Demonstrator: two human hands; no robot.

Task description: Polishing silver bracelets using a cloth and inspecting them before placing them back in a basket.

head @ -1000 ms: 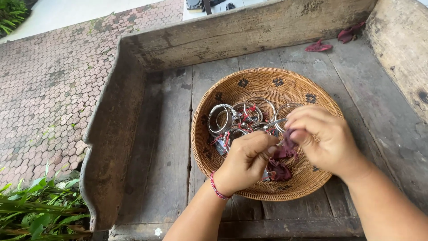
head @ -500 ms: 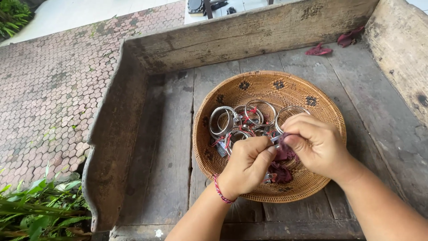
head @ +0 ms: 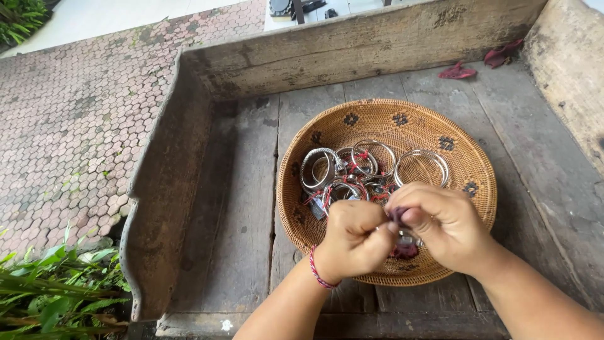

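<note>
Head view. The left hand (head: 355,236) and the right hand (head: 443,226) met over the near part of a round woven basket (head: 434,123). Their fingertips were pinched together on a small dark purple piece (head: 397,216), which was held just above the basket floor; what the piece was could not be told. A red cord bracelet (head: 316,269) sat on the left wrist.

Beyond the fingers, inside the basket, lay a cluster of silver bangles (head: 371,165), some tied with red thread. A dark red scrap (head: 404,251) rested under the hands, against the basket's near wall. The basket stood on a weathered wooden tray (head: 245,208) with raised sides. Well beyond the right hand, red petals (head: 457,72) lay on the boards. Left of the left arm were brick paving (head: 75,126) and green leaves (head: 50,296).

Judgement: fine work of this kind goes best with the piece kept low over the basket, so a slip drops it inside, and with the grip held at the fingertips.
</note>
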